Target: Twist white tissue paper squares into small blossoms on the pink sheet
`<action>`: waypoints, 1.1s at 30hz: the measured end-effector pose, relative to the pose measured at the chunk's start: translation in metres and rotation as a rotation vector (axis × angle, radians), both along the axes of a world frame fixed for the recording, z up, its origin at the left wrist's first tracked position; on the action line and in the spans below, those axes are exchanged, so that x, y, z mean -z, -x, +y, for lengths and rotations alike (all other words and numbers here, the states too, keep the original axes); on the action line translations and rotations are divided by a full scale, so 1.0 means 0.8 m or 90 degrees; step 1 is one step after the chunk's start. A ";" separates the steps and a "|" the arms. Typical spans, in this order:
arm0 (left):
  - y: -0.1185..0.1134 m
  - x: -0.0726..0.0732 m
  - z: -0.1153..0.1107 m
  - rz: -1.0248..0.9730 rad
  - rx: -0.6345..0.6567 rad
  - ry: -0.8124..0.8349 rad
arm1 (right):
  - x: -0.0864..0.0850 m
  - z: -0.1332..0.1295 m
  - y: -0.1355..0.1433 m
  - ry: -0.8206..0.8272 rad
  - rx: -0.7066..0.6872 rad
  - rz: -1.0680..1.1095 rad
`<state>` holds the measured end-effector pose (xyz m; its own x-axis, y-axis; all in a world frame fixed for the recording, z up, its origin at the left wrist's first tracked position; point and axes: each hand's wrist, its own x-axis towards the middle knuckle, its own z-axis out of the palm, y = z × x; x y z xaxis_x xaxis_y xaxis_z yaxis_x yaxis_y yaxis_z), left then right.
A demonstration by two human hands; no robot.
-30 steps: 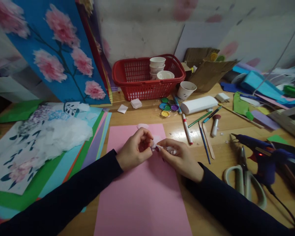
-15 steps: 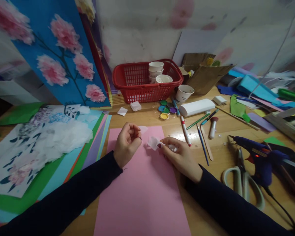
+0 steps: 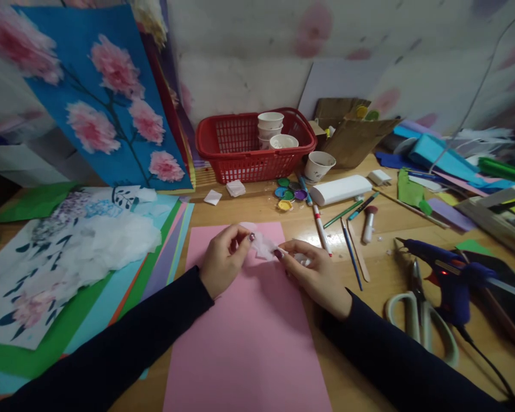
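Note:
Above the far part of a pink sheet of paper [image 3: 249, 343], a small piece of white tissue paper [image 3: 264, 247] spans the gap between my two hands. My left hand [image 3: 225, 257] pinches its left edge between thumb and forefinger. On the other side my right hand [image 3: 315, 274] grips the tissue with thumb and index finger. Something small and whitish shows by the curled fingers of that hand; I cannot make out what it is. Another pale petal-like bit lies partly hidden behind my left fingertips.
A red basket [image 3: 255, 154] holding paper cups stands at the back. Paint pots [image 3: 285, 204], pens and brushes lie to the right, with scissors [image 3: 420, 315] and a glue gun [image 3: 444, 269] farther right. Coloured sheets and white tissue [image 3: 120, 237] are at left, below a blue flower picture [image 3: 111, 103].
My left hand has moved right and closed its fingertips on the tissue paper, which now stretches between both hands. The right hand keeps its hold, nearly still.

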<state>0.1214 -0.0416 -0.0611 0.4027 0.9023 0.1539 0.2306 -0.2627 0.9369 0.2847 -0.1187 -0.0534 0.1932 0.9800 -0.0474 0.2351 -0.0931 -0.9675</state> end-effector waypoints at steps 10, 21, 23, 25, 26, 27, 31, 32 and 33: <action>0.006 0.005 0.014 0.069 -0.228 -0.099 | 0.004 0.004 -0.001 0.054 0.033 -0.003; 0.000 -0.008 -0.011 0.017 0.051 -0.082 | -0.007 -0.003 0.004 -0.021 -0.023 0.329; -0.001 -0.010 -0.015 -0.030 0.127 0.013 | -0.009 -0.005 0.005 -0.006 -0.069 0.367; -0.002 -0.011 -0.017 -0.060 0.154 0.059 | -0.009 -0.007 0.005 0.012 -0.101 0.381; -0.002 -0.012 -0.018 -0.065 0.158 0.070 | -0.009 -0.007 0.005 0.019 -0.109 0.380; -0.002 -0.012 -0.018 -0.066 0.156 0.078 | -0.009 -0.007 0.006 0.023 -0.111 0.376; -0.004 -0.014 -0.018 -0.076 0.141 0.104 | -0.007 -0.007 0.007 0.030 -0.103 0.336; -0.004 -0.015 -0.018 -0.084 0.140 0.108 | -0.007 -0.007 0.008 0.033 -0.104 0.329; -0.004 -0.015 -0.018 -0.095 0.137 0.108 | -0.007 -0.008 0.008 0.036 -0.107 0.325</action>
